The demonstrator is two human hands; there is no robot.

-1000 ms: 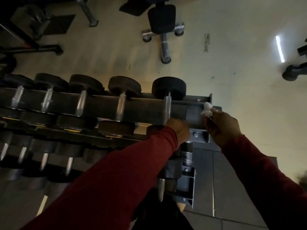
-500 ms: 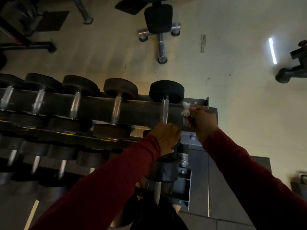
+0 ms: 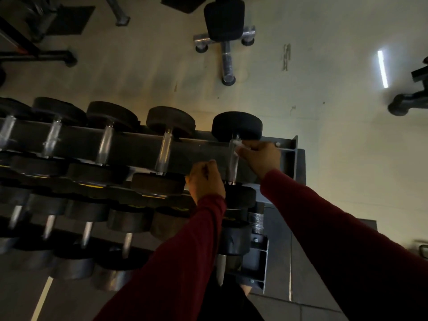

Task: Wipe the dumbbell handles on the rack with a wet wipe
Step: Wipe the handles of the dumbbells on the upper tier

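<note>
White wipe (image 3: 238,144) pinched on handle (image 3: 232,165) by right hand (image 3: 260,156) | left hand (image 3: 205,179) curled, contents unclear

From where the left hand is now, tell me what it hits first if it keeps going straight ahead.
Likely the rack's dark top rail. The left hand points up and away between two dumbbell handles, the right-end handle close beside it; depth is unclear, so it might brush that first.

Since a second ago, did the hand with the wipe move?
Yes. The right hand with the wet wipe went left from the rack's end onto the last dumbbell's handle.
</note>
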